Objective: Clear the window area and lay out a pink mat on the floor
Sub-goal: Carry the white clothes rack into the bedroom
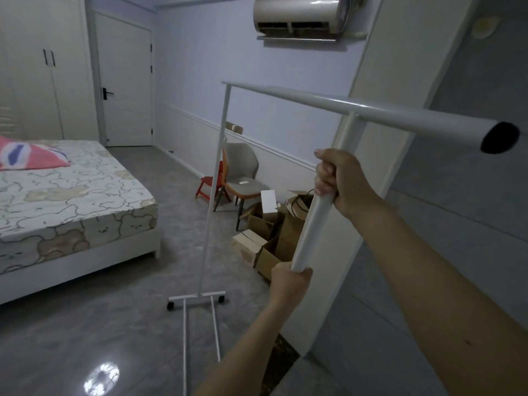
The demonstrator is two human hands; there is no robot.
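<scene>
Two hands: right hand (pixel 341 178), left hand (pixel 288 281) | fingers gripping one white rack (pixel 314 215) | two castors

Bedroom, pale bluish walls (pixel 200 61) with white wainscot below. Grey glossy tile floor (pixel 85 332), a ceiling light reflected in it near the bottom left. Bed (pixel 71 195) at left, bear-print sheet, pink pillow (pixel 28 155) at its head. White wardrobe (pixel 37 70) far left, white door (pixel 125 81) with black handle beside it. Wall air conditioner (pixel 300 15) up top. Grey chair (pixel 243 172) against the wall, red stool (pixel 211 184) just beside it, open cardboard boxes (pixel 271 235) on the floor near a white pillar (pixel 400 67).
</scene>
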